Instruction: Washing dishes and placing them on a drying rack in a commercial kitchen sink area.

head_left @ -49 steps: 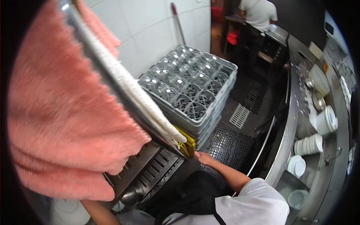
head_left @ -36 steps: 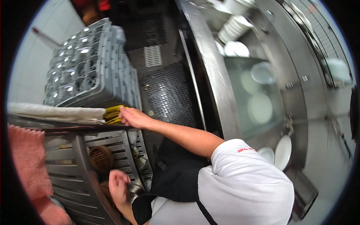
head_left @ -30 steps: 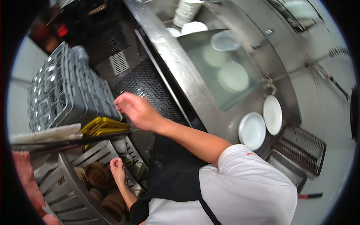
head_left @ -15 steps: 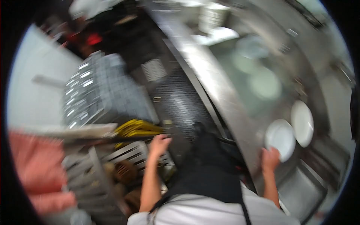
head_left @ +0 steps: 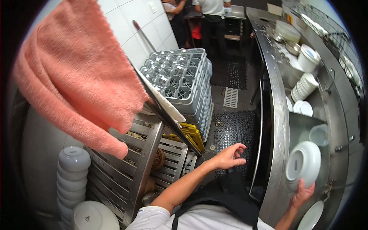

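Note:
My right hand (head_left: pixel 302 194) grips the lower rim of a white plate (head_left: pixel 309 159), raised above the sink with its underside and foot ring showing. My left hand (head_left: pixel 231 156) holds nothing; its fingers are loosely bent and apart over the dark floor mat (head_left: pixel 235 128). Beneath and beyond the plate lies the steel sink basin (head_left: pixel 297 128), where a clear round container (head_left: pixel 319 135) sits. Close to my right forearm is another white dish (head_left: pixel 311 216), partly cut off by the picture's rim.
Stacked grey glass racks (head_left: pixel 180 80) stand ahead on the left. A pink towel (head_left: pixel 76 73) hangs over a bar beside slatted metal shelving (head_left: pixel 115 184). White bowls (head_left: pixel 73 172) are stacked at the lower left. Along the counter are stacked dishes (head_left: pixel 304 87) and a white bucket (head_left: pixel 309 57). Two people work farther back.
The view has swung left and is sharper. The plate by my right hand is now held up, underside showing. My left hand has moved from beside the dark bar to over the mat.

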Available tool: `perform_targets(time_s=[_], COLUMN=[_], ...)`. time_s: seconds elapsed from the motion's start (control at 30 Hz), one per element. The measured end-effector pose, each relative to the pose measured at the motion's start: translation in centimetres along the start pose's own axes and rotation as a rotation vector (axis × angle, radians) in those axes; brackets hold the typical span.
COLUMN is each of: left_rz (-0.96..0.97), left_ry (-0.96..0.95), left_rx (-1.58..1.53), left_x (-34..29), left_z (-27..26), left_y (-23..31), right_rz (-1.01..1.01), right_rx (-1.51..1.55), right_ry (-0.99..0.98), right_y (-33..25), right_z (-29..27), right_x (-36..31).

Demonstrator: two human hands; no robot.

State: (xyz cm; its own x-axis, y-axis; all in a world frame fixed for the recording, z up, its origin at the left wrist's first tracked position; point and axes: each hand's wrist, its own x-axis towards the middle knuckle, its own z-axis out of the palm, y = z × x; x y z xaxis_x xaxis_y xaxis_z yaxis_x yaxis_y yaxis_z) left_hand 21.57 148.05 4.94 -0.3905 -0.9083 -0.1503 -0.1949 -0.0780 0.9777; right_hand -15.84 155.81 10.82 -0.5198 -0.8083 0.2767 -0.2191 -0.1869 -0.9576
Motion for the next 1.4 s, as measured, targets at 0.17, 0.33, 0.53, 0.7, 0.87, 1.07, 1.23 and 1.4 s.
perform_targets(time_s=[0.17, 0.33, 0.53, 0.7, 0.87, 1.07, 1.23, 1.4], left_rz=[0.258, 0.430, 0.542, 0.614, 0.295, 0.200, 0.120, -0.250], left_ry=[0.202, 0.467, 0.847, 0.964, 1.263, 2.152, 2.440, 2.701], left_rx=[-0.057, 0.005, 0.570, 0.821, 1.336, 0.675, 0.511, 0.413], left_x=[-3.2, -8.5, -18.0, -26.6, -33.1, -34.5, -39.8, -41.9], left_z=[-3.8, -6.9, -5.5, -0.8, 2.9, -6.1, -21.4, -28.3], left_y=[5.2, 7.2, 10.5, 14.8, 18.0, 17.2, 15.7, 13.4], right_rz=[-0.430, -0.861, -1.074, -1.164, -0.911, -0.615, -0.706, -0.602], right_rx=[-0.023, 0.479, 0.781, 0.981, 0.806, 0.729, 0.596, 0.547], right_ry=[-0.612, -1.412, -1.944, -1.957, -1.502, -1.635, -1.593, -1.571], right_y=[-6.0, -10.8, -16.4, -18.7, -17.5, -15.1, -14.0, -12.0], right_z=[11.5, 21.9, 28.8, 33.1, 35.4, 35.8, 35.2, 33.7], right_x=[5.0, 7.1, 4.5, 1.3, -0.8, -1.9, -1.5, 0.3])
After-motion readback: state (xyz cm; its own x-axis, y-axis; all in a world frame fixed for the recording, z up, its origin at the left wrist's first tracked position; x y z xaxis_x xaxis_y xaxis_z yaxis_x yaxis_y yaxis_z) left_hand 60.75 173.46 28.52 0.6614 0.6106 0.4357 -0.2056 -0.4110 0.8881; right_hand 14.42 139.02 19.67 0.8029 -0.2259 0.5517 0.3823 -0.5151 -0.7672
